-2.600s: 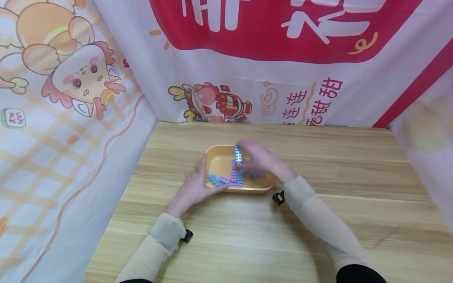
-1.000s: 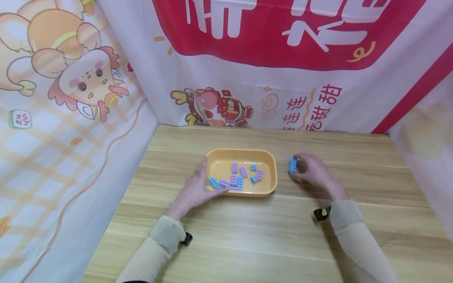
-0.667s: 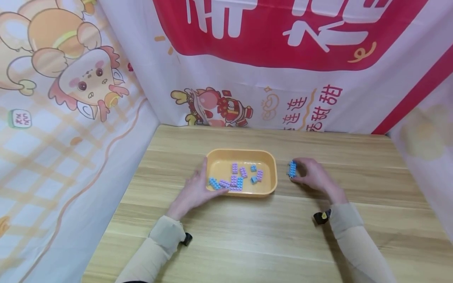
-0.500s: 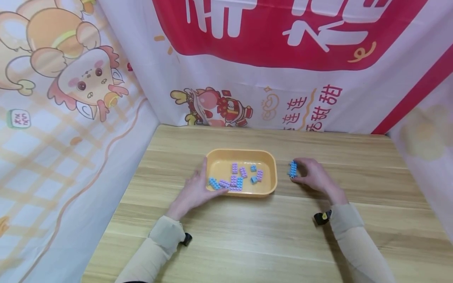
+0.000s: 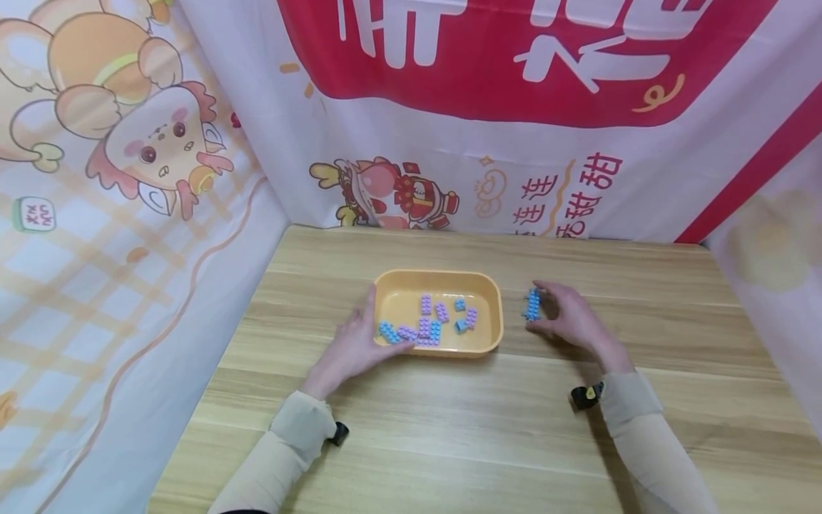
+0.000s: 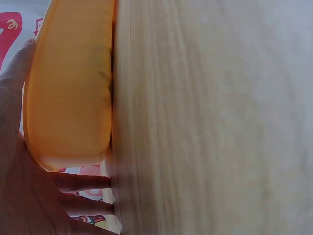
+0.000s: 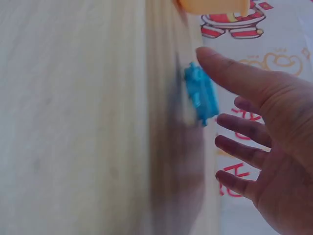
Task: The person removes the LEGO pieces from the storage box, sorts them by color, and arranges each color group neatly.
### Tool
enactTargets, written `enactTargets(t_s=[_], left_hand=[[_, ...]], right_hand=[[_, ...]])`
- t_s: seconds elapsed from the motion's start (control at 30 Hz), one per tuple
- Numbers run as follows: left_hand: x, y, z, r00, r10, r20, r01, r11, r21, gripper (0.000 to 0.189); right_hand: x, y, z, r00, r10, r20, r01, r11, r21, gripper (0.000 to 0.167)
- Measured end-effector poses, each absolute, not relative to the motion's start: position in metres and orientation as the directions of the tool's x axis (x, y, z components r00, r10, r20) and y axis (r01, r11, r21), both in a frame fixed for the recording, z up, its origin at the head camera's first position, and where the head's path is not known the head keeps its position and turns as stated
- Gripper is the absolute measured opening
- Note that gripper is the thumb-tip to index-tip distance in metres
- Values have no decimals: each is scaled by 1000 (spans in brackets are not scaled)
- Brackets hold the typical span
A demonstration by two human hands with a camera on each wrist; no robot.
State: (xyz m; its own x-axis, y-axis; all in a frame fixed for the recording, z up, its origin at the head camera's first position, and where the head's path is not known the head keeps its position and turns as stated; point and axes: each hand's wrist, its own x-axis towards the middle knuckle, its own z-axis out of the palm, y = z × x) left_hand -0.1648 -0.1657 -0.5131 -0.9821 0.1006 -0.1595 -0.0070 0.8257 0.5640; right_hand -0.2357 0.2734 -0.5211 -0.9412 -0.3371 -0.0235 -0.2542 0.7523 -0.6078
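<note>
A light-orange plastic tray stands on the wooden table with several purple building bricks and blue building bricks in it. Around its left end lies my left hand, the thumb along the front rim and the fingers straight and spread in the left wrist view. Right of the tray, a blue studded brick with small knobs at its sides rests on the table. My right hand surrounds it loosely. In the right wrist view the thumb is beside the brick, and the other fingers stand apart from it.
The wooden table ends at the back against a white cloth with red and cartoon prints. Another printed cloth hangs on the left. Black wrist cameras sit under both cuffs.
My right hand has lifted the blue brick out of the tray, carried it right and set it on the table. Lately its fingers have spread off the brick. My left hand stays put.
</note>
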Motion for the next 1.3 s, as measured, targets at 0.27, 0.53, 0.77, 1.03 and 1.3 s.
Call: enactTargets(t_s=[0.27,0.53,0.77,1.03,1.3], left_hand=[[-165,-166,-512,-980,97,-175,-19,827,562,146],[-166,-165,-510,-980,95,-173,-20,823,568,146],[-166,-164,-510,-978,80,-194,-44,825,563,144],[-167,-167,-513,-980,104,-172,-13,821,571,146],[-168,-168,-515,-983,123,-139,18,810,586,146]], right_hand=[[-229,239,-489,-921,-371,117,-368,731,-575,83],[-214,186,-471,-839,-493,230,-533,657,-533,75],[-208,146,-476,-756,-626,190,-638,641,-428,69],[-215,122,-488,-724,-688,47,-646,653,-396,59],[-220,110,-492,-710,-704,-31,-648,669,-364,60]])
